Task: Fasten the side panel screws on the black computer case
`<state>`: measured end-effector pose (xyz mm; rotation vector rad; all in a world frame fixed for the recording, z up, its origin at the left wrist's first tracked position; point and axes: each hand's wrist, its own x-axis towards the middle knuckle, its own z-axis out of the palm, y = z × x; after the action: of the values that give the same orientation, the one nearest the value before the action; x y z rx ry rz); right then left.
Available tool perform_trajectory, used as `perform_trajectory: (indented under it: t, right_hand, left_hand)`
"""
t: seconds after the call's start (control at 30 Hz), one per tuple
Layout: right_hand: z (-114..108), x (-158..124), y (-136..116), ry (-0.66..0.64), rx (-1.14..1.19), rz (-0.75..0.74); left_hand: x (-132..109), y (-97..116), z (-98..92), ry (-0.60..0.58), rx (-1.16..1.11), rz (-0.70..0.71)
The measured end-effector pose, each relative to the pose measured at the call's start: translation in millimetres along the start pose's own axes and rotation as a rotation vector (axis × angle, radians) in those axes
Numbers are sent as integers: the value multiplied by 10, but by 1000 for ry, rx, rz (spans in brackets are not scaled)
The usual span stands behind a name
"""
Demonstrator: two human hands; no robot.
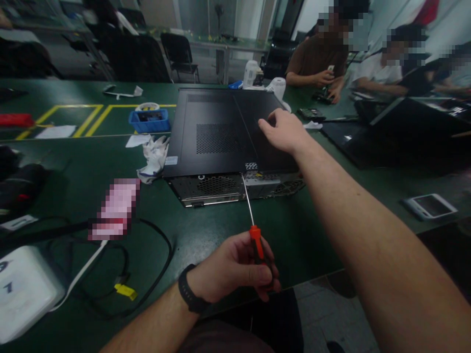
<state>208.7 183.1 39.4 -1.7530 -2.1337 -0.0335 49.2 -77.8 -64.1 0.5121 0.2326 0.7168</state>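
A black computer case (217, 108) lies on its side on the green table, its rear panel facing me. My left hand (239, 269), with a dark band on the wrist, is closed around the handle of a red and black screwdriver (256, 245). The thin shaft points up and away, and its tip meets the upper edge of the rear panel near the middle; whether it sits in a screw I cannot tell. My right hand (283, 130) rests on the right part of the top cover, thumb apart from the fingers. Some of its fingertips are hidden.
Left of the case lie white gloves (154, 157) and a blue bin (149, 120). Nearer are a blurred pink phone (117, 208), black cables (171, 245) and a white box (27, 294). A phone (430, 206) and dark laptop (408, 127) lie right. People sit across the table.
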Motion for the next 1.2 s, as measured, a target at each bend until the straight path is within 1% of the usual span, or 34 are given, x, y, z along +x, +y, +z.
perform_trajectory:
  t: [0.13, 0.23, 0.33, 0.5, 0.6, 0.67, 0.8, 0.9, 1.07, 1.2]
  right_hand:
    - [22, 23, 22, 17, 9, -11]
    - [46, 45, 43, 26, 20, -8]
    - [55, 42, 47, 43, 26, -8]
    - [54, 32, 52, 47, 43, -13]
    - [58, 41, 59, 48, 49, -11]
    - [59, 45, 60, 45, 52, -6]
    - [56, 39, 55, 43, 58, -7]
    - [49, 33, 53, 50, 57, -10]
    - [43, 31, 52, 51, 43, -14]
    - [51, 32, 58, 49, 39, -17]
  left_hand:
    - [-11, 21, 37, 13, -5, 8]
    - [-25, 42, 46, -1, -17, -7]
    - [-18, 85, 65, -5, -24, -48]
    - [37, 208, 179, 36, -13, -130]
    - [78, 269, 214, 28, -4, -163]
    - [106, 289, 184, 0, -4, -188]
    - [145, 267, 42, -90, 9, -217]
    - [137, 214, -34, -90, 43, -184]
    - [96, 133, -57, -63, 90, -119]
    - [95, 77, -75, -115, 86, -62]
